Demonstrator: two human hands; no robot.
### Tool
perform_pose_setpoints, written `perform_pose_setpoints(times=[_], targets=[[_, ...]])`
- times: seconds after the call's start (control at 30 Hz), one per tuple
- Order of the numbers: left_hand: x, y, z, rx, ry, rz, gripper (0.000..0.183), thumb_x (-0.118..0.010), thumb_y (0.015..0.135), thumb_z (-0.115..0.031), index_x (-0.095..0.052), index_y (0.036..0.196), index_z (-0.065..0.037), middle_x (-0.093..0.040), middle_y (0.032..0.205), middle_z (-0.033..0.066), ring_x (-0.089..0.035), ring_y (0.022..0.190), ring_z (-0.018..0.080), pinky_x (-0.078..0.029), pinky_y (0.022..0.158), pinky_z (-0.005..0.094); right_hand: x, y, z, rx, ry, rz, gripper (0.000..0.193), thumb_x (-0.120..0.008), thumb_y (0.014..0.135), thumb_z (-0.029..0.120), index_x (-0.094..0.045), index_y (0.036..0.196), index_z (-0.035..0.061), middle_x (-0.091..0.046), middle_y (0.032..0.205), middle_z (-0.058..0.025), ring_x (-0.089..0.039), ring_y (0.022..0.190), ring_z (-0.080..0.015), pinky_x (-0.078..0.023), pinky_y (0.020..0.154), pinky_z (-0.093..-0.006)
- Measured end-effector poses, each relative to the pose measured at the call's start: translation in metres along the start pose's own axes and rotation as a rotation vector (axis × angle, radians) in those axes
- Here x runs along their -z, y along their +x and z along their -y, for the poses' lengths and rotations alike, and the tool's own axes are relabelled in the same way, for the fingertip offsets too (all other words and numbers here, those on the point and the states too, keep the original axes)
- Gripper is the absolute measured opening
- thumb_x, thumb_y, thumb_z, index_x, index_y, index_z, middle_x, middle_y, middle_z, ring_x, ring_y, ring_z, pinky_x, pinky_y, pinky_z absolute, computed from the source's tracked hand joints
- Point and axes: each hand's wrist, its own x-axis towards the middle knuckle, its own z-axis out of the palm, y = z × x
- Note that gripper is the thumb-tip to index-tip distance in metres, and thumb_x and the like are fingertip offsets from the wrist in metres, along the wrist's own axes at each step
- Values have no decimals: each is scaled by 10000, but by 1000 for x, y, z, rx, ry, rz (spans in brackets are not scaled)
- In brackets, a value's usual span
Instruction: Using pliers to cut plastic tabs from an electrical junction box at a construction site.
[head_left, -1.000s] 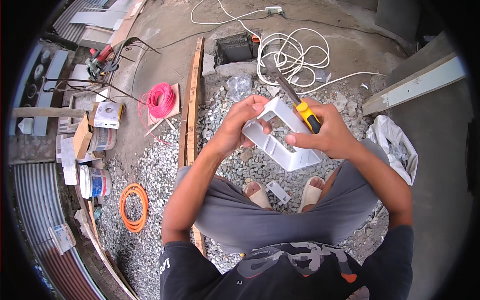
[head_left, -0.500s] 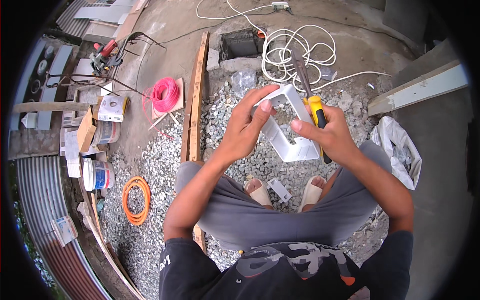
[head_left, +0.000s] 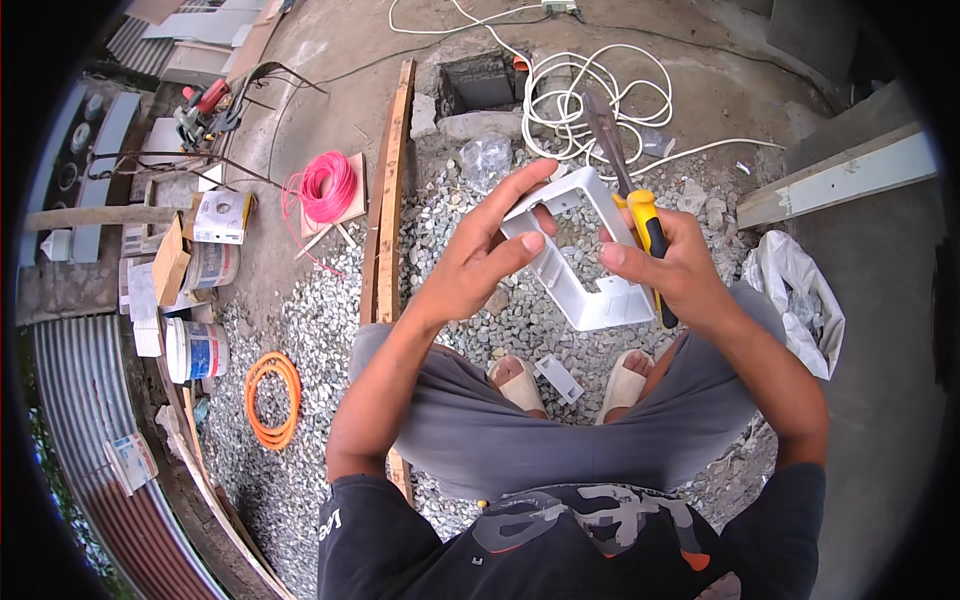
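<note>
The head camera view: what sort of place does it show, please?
Probably an outdoor building site or a yard under construction: there is loose gravel on the ground, an open square pit in the floor, and a coil of pink cable or tubing.

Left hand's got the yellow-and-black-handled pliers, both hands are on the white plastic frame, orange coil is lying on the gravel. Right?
One slip: the yellow-and-black-handled pliers are in the right hand, not the left hand, as the head view shows. Both hands are on the white plastic frame, and the orange coil lies on the gravel.
</note>
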Motion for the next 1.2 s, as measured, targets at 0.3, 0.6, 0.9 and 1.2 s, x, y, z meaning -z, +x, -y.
perform_pose_setpoints(times=[0.3, 0.6, 0.9, 1.2], targets=[[15, 0, -2, 231, -578, 90, 405, -570, 963, -218, -509, 1285, 22, -617, 1170, 89, -579, 1069, 161, -448, 926, 313, 8, -3, 8, 280, -345, 19, 550, -831, 717, 246, -606, 1148, -10, -518, 1125, -71, -532, 942, -137, -441, 819, -278], [10, -5, -17, -92, -478, -173, 539, -727, 858, -191, -495, 1272, 65, -628, 1136, 140, -603, 1049, 179, -484, 896, 319, 25, -20, 28, 681, -771, -384, 335, -632, 806, -7, -615, 1140, 5, -511, 1199, -120, -538, 1117, -242, -435, 892, -332], [6, -12, -29, -89, -389, -35, 519, -746, 814, -69, -517, 1253, 89, -633, 1030, 115, -599, 946, 146, -491, 842, 298, 26, -91, 15, 140, -281, 286, 174, -644, 855, 54, -657, 1020, 0, -576, 1084, -137, -600, 973, -242, -467, 841, -345], [-7, -18, -38, -43, -330, 62, 480, -719, 830, -49, -535, 1258, 65, -590, 947, 65, -574, 923, 129, -486, 894, 307, 19, -94, 9, 0, -145, 445, 381, -648, 886, 120, -546, 1219, -34, -668, 1077, -141, -660, 987, -236, -490, 869, -348]])
